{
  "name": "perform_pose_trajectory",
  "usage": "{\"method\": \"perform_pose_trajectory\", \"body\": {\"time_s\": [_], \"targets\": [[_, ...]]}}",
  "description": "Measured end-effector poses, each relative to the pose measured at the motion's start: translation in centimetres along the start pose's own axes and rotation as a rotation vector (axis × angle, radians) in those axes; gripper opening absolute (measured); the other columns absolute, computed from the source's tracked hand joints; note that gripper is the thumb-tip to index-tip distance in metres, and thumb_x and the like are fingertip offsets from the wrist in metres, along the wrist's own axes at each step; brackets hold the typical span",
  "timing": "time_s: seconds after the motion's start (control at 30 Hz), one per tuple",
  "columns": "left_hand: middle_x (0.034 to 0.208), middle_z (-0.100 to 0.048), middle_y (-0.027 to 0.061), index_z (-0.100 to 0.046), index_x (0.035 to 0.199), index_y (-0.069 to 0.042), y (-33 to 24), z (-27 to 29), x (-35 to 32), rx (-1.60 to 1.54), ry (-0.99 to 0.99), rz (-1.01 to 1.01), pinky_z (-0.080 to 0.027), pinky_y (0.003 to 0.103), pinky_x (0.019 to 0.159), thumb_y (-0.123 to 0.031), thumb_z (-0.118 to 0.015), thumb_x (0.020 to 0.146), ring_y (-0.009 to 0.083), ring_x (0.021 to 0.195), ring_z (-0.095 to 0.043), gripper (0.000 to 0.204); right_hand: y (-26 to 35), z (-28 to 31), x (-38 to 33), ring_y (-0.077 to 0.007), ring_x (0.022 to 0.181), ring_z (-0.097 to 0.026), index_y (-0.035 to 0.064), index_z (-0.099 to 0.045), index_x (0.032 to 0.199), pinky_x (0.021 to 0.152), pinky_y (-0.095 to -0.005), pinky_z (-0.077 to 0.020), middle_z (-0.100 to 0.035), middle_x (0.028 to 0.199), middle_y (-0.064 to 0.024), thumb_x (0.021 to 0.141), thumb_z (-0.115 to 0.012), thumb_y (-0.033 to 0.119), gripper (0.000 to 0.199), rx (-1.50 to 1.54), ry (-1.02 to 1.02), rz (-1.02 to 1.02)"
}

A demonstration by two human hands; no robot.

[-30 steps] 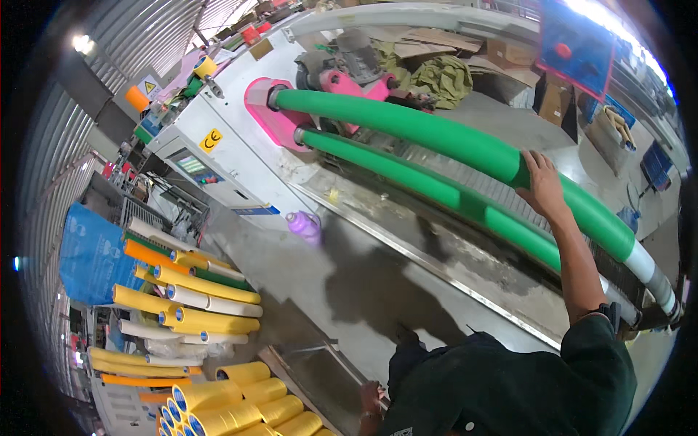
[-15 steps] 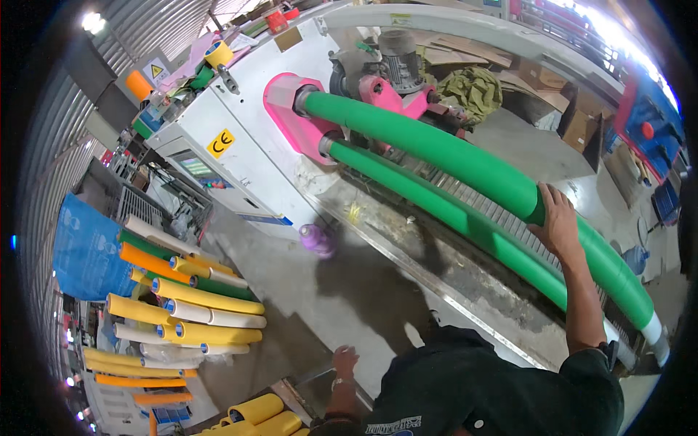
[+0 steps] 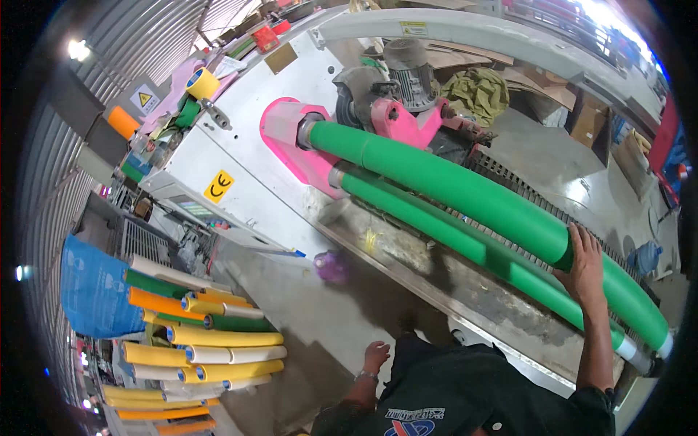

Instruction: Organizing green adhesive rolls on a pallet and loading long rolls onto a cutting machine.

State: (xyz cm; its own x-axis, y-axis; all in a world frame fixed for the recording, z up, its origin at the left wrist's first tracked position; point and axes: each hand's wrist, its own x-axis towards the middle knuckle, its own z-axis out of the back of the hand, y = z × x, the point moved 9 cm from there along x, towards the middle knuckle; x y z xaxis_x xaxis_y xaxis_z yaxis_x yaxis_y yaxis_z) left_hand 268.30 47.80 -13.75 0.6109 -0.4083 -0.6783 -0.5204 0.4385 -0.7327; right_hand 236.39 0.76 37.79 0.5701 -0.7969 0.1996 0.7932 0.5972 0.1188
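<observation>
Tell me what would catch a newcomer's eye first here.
Two long green rolls slant from a pink bracket on the white machine toward the lower right; the right hand rests on the upper one. At lower left, yellow, orange and white rolls lie by a blue sheet.

Upper green roll (image 3: 436,178): smooth, matt, plastic- or rubber-like. Lower green roll (image 3: 436,228): smooth, same look. Pink bracket (image 3: 285,139): smooth, painted. White cabinet (image 3: 243,156): smooth painted metal. Motor (image 3: 413,78): ribbed grey metal. Olive sheet (image 3: 476,94): crumpled, matt, cloth-like. Floor (image 3: 556,171): smooth, glossy patch.
</observation>
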Motion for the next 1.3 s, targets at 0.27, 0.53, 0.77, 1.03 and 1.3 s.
{"method": "perform_pose_trajectory", "body": {"time_s": [0.27,0.53,0.77,1.03,1.3], "targets": [[0.093,-0.072,0.0123,-0.065,0.115,0.002,-9.5,1.8,13.4,0.04,0.266,-0.023,-0.055,0.034,0.064,-0.022,-0.069,0.085,0.0203,0.068,-0.069,0.039,1.0,-1.5,0.6,-0.0376,0.133,-0.041,0.0047,-0.035,0.147,0.115,-0.047,-0.0325,-0.045,0.143,-0.0178,0.055,-0.084,0.006,0.104,-0.156,-0.1,-0.132],[0.096,-0.07,0.0143,-0.065,0.109,-0.002,-12.6,3.6,16.7,0.453,0.202,-0.087,-0.055,0.04,0.069,-0.019,-0.064,0.089,0.0279,0.079,-0.068,0.026,1.2,-1.8,0.0,-0.0383,0.134,-0.04,0.0056,-0.036,0.146,0.115,-0.0473,-0.032,-0.045,0.143,-0.0182,0.054,-0.082,0.002,0.103,-0.221,-0.104,-0.211],[0.082,-0.067,0.0106,-0.066,0.101,-0.001,-12.1,-0.3,13.2,1.122,0.238,-1.273,-0.051,0.032,0.054,-0.016,-0.069,0.091,0.0186,0.064,-0.062,0.018,2.3,-2.0,0.8,-0.0391,0.134,-0.041,0.0067,-0.037,0.146,0.114,-0.0482,-0.0328,-0.046,0.141,-0.0191,0.054,-0.084,0.003,0.103,-0.235,-0.12,-0.2],[0.091,-0.069,0.0117,-0.067,0.101,-0.005,-7.0,2.8,19.2,0.404,0.307,-0.415,-0.054,0.036,0.063,-0.019,-0.07,0.087,0.0213,0.073,-0.067,0.02,2.7,-1.8,1.3,-0.0407,0.132,-0.043,0.0067,-0.039,0.145,0.113,-0.0516,-0.0332,-0.048,0.138,-0.02,0.051,-0.086,0.005,0.105,-0.209,-0.156,-0.159],[0.092,-0.068,0.0127,-0.064,0.113,-0.001,-5.9,0.9,19.9,-0.094,0.43,0.189,-0.057,0.035,0.065,-0.024,-0.071,0.086,0.0222,0.075,-0.07,0.036,3.5,-1.4,1.1,-0.0398,0.131,-0.043,0.0054,-0.041,0.143,0.113,-0.0505,-0.0335,-0.048,0.138,-0.0194,0.054,-0.083,0.004,0.098,-0.237,-0.2,-0.146]]}}
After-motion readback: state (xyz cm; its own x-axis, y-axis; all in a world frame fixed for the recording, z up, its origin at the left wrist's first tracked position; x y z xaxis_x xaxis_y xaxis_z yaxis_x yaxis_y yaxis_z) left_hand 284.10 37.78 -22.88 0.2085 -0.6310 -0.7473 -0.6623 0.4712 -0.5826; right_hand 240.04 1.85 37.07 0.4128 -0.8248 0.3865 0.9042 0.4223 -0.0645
